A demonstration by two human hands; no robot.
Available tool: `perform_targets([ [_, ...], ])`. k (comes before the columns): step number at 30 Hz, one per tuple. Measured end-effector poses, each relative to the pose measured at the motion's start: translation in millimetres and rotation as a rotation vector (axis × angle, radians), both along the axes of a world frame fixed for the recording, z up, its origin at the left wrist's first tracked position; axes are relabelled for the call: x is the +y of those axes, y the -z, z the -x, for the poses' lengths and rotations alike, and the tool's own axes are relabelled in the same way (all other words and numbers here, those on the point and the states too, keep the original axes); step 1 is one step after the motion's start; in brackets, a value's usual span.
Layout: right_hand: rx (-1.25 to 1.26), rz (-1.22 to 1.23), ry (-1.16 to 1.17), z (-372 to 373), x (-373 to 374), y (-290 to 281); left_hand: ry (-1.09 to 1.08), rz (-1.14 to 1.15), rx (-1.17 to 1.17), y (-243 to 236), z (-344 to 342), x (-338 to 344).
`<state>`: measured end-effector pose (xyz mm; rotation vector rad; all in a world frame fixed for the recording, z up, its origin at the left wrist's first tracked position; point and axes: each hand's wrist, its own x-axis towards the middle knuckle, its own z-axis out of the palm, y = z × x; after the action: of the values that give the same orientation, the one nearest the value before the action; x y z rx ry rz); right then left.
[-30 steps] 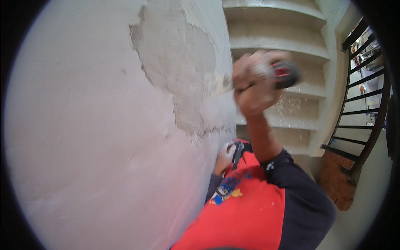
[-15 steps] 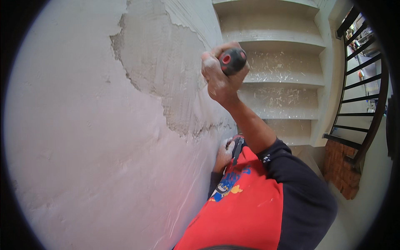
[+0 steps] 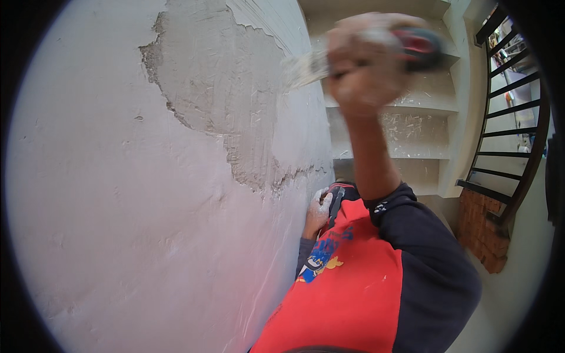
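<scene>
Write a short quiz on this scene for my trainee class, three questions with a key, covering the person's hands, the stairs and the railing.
1. Which grips the flat-bladed tool?
A) the left
B) the right
C) both together

2. True or false: the dark railing stands at the left edge of the picture.

3. Fill in: scattered over the stairs are small, pale ____.

Key
1. B. The right hand is closed around it.
2. False. The railing is at the right of the picture, beyond the stairs.
3. Flakes.
</scene>
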<state>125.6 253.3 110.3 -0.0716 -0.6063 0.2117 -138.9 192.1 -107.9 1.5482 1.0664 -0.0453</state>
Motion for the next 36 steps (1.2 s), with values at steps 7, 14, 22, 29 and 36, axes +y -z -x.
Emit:
perform_targets([
  [7,0.204,0.235,0.244,3,10,2,-0.007,0.032,-0.102,23,4,0],
  [14,-0.153,0.833,0.572,35,47,78,0.003,-0.012,0.001,-9,-9,0],
  [22,0.198,0.307,0.199,22,15,43,-0.012,0.029,-0.079,5,-1,-2],
  [29,0.193,0.211,0.123,41,-7,5,-0.043,-0.011,-0.056,-14,-8,-5],
  [36,0.075,0.738,0.417,58,20,65,-0.068,0.037,-0.044,1,8,-13],
])
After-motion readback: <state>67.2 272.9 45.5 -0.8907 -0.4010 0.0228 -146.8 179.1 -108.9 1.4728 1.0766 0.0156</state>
